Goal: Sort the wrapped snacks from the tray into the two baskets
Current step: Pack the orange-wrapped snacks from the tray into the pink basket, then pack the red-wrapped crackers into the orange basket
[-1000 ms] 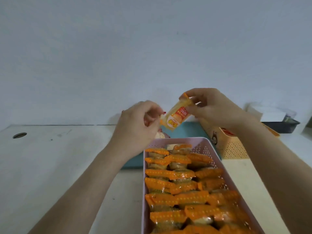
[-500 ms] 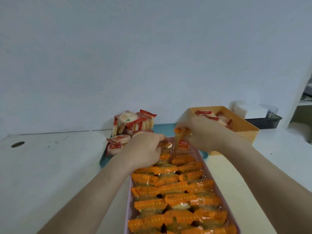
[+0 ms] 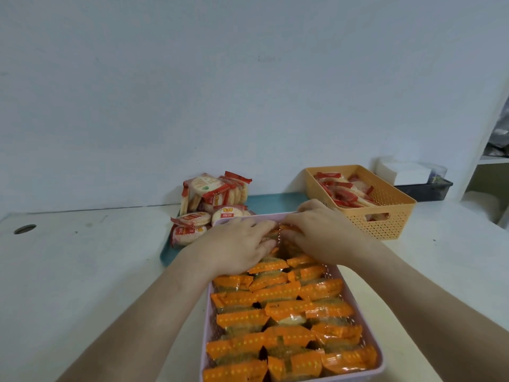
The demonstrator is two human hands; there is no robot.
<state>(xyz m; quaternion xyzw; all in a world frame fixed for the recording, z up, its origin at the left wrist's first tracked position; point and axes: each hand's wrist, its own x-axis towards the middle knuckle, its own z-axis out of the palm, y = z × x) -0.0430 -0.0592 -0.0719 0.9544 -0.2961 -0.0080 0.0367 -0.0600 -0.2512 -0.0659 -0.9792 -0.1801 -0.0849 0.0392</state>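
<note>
- Orange-wrapped snacks [image 3: 286, 321] are lying packed in overlapping rows inside the pink basket [image 3: 381, 365], filling it from the near end up to the hands.
- Left hand [image 3: 242, 244] is reaching into the far end of the pink basket, fingers [image 3: 265, 226] curled down onto the orange packets; cannot tell whether they are gripping one.
- Right hand [image 3: 322, 230] is sitting just beside the left at the same far end, fingers [image 3: 305, 209] bent over the basket's far rim and the packets; its grip is also hidden.
- Red-wrapped snacks [image 3: 209, 205] are lying heaped on the teal tray [image 3: 168, 255], just left of the hands, behind the pink basket.
- Orange basket [image 3: 391, 216] is standing to the right on the tabletop [image 3: 82, 271], holding more red-wrapped packets [image 3: 341, 191].
- A dark bin [image 3: 424, 190] with white items on top is sitting behind the orange basket, against the pale wall [image 3: 248, 92].
- A round hole [image 3: 24, 229] is showing in the tabletop far left.
</note>
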